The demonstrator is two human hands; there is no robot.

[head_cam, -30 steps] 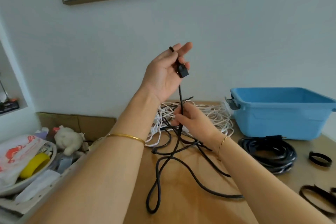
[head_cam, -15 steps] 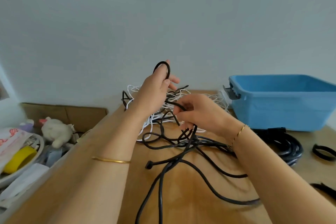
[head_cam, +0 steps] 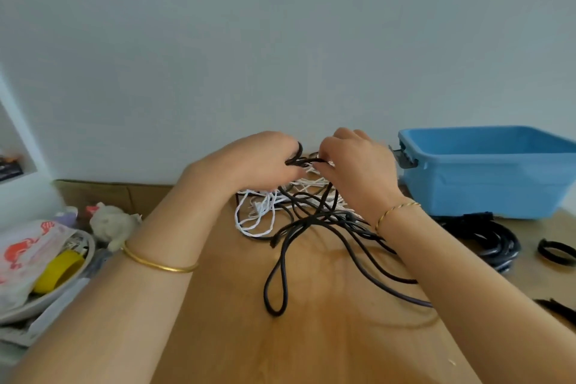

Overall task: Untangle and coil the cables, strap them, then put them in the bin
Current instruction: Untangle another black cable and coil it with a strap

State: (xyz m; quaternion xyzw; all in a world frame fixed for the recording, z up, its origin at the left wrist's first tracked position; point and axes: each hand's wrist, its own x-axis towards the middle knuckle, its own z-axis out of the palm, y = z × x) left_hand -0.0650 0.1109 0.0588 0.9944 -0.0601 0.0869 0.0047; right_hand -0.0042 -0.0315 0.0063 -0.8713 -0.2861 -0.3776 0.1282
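Left hand (head_cam: 258,162) was curled round small loops of the black cable (head_cam: 282,262). Right hand (head_cam: 355,171) pinched the same cable just beside it. Both hands were above the tangle at the far edge of the table (head_cam: 327,337). The rest of the black cable trailed down over the white cable (head_cam: 255,215) and looped toward the near side. Bin (head_cam: 486,184) stood to the right, with a coiled cable (head_cam: 495,243) in front of it and a strap (head_cam: 556,251) nearby.

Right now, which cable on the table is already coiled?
The thick black cable beside the blue bin lies in a neat coil; the thin black cable and the white cable are tangled.
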